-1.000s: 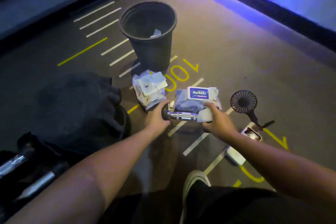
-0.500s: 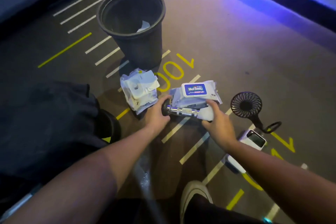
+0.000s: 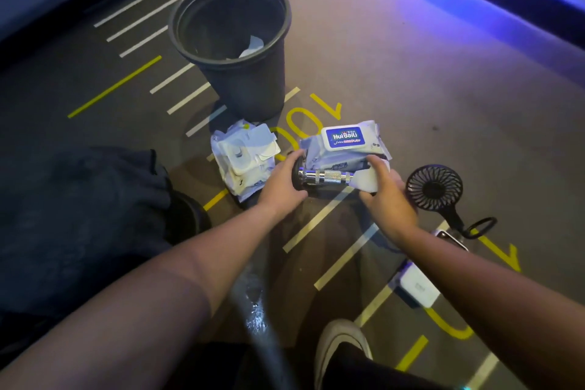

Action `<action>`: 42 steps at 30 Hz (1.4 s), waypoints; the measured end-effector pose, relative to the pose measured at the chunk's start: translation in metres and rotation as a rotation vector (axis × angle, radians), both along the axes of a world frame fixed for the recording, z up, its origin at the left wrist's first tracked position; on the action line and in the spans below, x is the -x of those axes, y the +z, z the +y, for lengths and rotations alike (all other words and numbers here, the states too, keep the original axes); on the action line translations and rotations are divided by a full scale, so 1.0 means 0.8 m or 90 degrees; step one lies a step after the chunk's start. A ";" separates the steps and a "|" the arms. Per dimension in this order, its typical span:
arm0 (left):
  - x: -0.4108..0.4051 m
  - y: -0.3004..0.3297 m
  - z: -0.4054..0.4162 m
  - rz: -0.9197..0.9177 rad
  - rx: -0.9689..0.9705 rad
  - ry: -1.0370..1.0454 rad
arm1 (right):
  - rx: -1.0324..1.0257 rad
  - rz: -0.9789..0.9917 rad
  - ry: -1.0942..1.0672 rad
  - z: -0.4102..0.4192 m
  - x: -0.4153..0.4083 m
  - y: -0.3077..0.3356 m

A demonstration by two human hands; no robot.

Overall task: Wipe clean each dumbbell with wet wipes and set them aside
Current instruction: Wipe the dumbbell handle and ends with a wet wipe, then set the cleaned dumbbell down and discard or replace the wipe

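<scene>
Gripping the dumbbell (image 3: 323,178), my left hand (image 3: 282,187) clamps its end, right hand (image 3: 384,196) wraps a wipe (image 3: 367,182); upper-centre bin (image 3: 250,85) holds crumpled wipes.

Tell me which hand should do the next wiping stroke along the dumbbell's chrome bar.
Right. The right hand already presses the wet wipe around one end of the dumbbell, so it can probably slide along the bar. The left hand has its grip on the other end, steadying it.
</scene>
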State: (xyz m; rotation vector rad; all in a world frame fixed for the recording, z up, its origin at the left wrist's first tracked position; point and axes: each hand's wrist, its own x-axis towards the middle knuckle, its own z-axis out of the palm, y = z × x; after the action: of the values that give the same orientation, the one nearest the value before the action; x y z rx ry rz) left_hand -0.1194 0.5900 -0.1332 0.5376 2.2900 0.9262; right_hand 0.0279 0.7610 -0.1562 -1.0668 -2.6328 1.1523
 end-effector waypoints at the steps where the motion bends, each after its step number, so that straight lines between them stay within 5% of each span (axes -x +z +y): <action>1: 0.000 0.002 0.000 -0.002 0.007 -0.009 | -0.009 -0.002 -0.004 -0.002 0.000 0.001; 10: -0.019 0.048 -0.017 0.037 0.049 -0.048 | -0.122 0.074 0.032 -0.027 -0.008 0.021; 21: -0.031 0.116 -0.077 0.113 0.004 -0.062 | -0.061 0.124 0.093 -0.089 0.016 0.079; 42: 0.008 0.394 -0.397 0.410 -0.001 0.027 | -0.209 0.309 0.418 -0.323 0.159 0.396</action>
State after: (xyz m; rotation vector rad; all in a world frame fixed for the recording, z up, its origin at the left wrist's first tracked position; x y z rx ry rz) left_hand -0.1262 0.2726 0.1821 0.8929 2.8751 0.8587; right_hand -0.0989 0.5024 0.1609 0.1484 -2.6616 0.8440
